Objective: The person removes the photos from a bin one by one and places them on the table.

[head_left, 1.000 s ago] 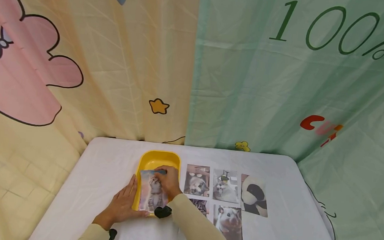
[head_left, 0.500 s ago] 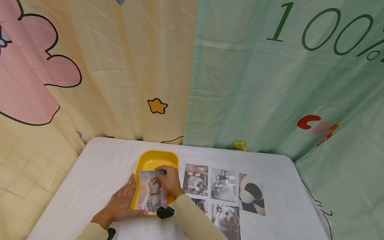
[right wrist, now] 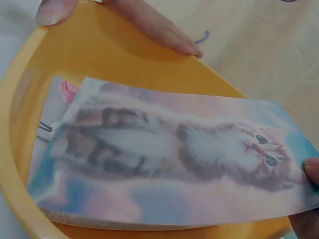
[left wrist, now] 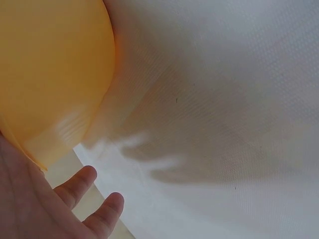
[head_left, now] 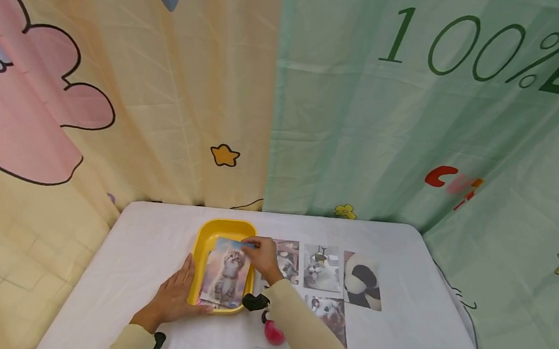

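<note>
A photo card of a kitten (head_left: 227,274) leans tilted in the yellow tray (head_left: 227,225). My right hand (head_left: 263,256) pinches it at its upper right corner, and in the right wrist view that grip is at the edge by the kitten's head (right wrist: 264,149). Below it another picture card (right wrist: 47,112), with a pink patch, shows in the tray. My left hand (head_left: 174,293) rests at the tray's near left side, fingers straight along the outer wall and thumb on the near rim. The left wrist view shows two of its fingertips (left wrist: 107,214) extended past the tray wall.
Right of the tray, several animal picture cards lie in rows on the white table (head_left: 420,331): a cat card (head_left: 321,269), a panda card (head_left: 364,281) and a hamster card (head_left: 329,314). The right sleeve (head_left: 306,326) covers part of them. A pink round shape (head_left: 274,333) shows beside it.
My right hand has moved right and slightly back, drawing the kitten card's top with it. The picture underneath now shows at the lower left. The left hand stays at the tray.
</note>
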`<state>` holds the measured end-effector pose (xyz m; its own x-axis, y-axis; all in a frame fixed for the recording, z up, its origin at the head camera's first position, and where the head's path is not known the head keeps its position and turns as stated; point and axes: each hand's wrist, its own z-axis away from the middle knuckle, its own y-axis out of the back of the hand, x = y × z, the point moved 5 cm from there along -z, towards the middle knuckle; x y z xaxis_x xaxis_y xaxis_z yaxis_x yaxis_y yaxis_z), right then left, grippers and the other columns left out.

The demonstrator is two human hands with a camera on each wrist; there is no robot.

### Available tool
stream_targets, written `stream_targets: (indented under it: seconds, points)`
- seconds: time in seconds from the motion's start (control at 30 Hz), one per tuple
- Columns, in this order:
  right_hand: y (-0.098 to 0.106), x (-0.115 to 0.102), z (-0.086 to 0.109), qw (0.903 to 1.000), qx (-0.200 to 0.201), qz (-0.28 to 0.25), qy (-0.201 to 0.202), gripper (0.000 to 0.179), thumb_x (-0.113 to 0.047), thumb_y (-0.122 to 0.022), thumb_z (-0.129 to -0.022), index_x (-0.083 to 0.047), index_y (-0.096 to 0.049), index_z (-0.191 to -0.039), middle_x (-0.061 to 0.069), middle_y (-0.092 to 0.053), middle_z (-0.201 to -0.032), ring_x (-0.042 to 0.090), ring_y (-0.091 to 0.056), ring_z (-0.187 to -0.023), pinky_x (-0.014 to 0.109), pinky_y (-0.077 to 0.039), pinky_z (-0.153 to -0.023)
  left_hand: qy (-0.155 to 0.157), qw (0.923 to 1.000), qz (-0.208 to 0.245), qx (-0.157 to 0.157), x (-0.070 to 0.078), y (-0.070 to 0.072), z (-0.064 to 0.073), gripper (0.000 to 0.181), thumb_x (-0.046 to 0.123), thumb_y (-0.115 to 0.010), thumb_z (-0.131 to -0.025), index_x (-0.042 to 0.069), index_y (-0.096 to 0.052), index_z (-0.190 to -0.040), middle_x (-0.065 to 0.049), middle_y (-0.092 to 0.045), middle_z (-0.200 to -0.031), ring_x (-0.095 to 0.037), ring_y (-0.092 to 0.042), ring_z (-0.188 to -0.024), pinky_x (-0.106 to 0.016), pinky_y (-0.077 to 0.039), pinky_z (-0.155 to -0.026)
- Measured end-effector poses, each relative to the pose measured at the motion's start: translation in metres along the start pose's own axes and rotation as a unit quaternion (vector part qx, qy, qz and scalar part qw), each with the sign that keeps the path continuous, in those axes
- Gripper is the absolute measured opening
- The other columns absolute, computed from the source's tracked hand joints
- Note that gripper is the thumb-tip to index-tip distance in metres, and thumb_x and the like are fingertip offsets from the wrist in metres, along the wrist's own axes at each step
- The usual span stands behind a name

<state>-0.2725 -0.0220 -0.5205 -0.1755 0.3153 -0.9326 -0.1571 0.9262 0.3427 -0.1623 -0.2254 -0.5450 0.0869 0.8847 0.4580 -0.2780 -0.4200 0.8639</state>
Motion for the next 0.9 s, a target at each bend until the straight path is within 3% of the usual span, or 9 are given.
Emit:
stream_targets:
  seconds: [0.17,0.33,0.5,0.73,0.9]
  points:
    - [0.019,-0.004,-0.002,0.9995,0.016,-0.026,-0.001,0.013,-0.008,-0.069,-0.088,-0.002,-0.075,-0.099,0.013,-0.071,-0.099,0.013,-0.064,-0.075,0.023,-0.052,-0.063,-0.007,0.9999,-0.005,0.006,0.000,0.001,0.001,0.129,0.067,-0.069,-0.071,-0.012,-0.003,-0.149,-0.024,0.005,-0.158,-0.051,-0.023,-0.136,-0.067,-0.025,-0.104]
    - [0.040,-0.008,-0.001,0.9970,0.026,-0.073,-0.004,0.018,-0.009,-0.069,-0.089,0.002,-0.073,-0.103,0.018,-0.071,-0.100,0.024,-0.068,-0.084,0.030,-0.056,-0.067,-0.009,0.9999,-0.004,0.011,-0.001,0.002,0.001,0.130,0.068,-0.069,-0.070,-0.012,-0.003,-0.149,-0.025,0.004,-0.158,-0.051,-0.023,-0.136,-0.067,-0.025,-0.103]
    - [0.064,-0.009,0.004,0.9927,0.017,-0.117,-0.026,0.022,-0.009,-0.069,-0.089,0.004,-0.071,-0.107,0.019,-0.070,-0.101,0.021,-0.067,-0.083,0.031,-0.056,-0.069,-0.004,0.9999,-0.004,0.011,-0.003,0.002,0.000,0.131,0.069,-0.069,-0.069,-0.012,-0.003,-0.149,-0.024,0.004,-0.159,-0.051,-0.023,-0.136,-0.068,-0.025,-0.103]
    - [0.110,0.004,0.019,0.9950,0.010,-0.085,-0.051,0.018,-0.009,-0.071,-0.087,0.000,-0.074,-0.102,0.010,-0.071,-0.094,0.013,-0.064,-0.076,0.029,-0.053,-0.068,0.016,0.9999,0.005,-0.005,-0.004,-0.002,-0.003,0.135,0.071,-0.070,-0.067,-0.011,-0.001,-0.149,-0.023,0.006,-0.159,-0.050,-0.021,-0.137,-0.067,-0.022,-0.105]
    - [0.149,0.021,0.038,0.9954,0.012,-0.066,-0.068,0.022,-0.011,-0.070,-0.088,0.003,-0.072,-0.106,0.012,-0.071,-0.093,0.013,-0.063,-0.077,0.030,-0.052,-0.071,0.027,0.9995,0.006,-0.013,-0.003,-0.005,-0.005,0.137,0.072,-0.070,-0.066,-0.010,0.000,-0.149,-0.022,0.007,-0.159,-0.050,-0.021,-0.137,-0.067,-0.021,-0.106]
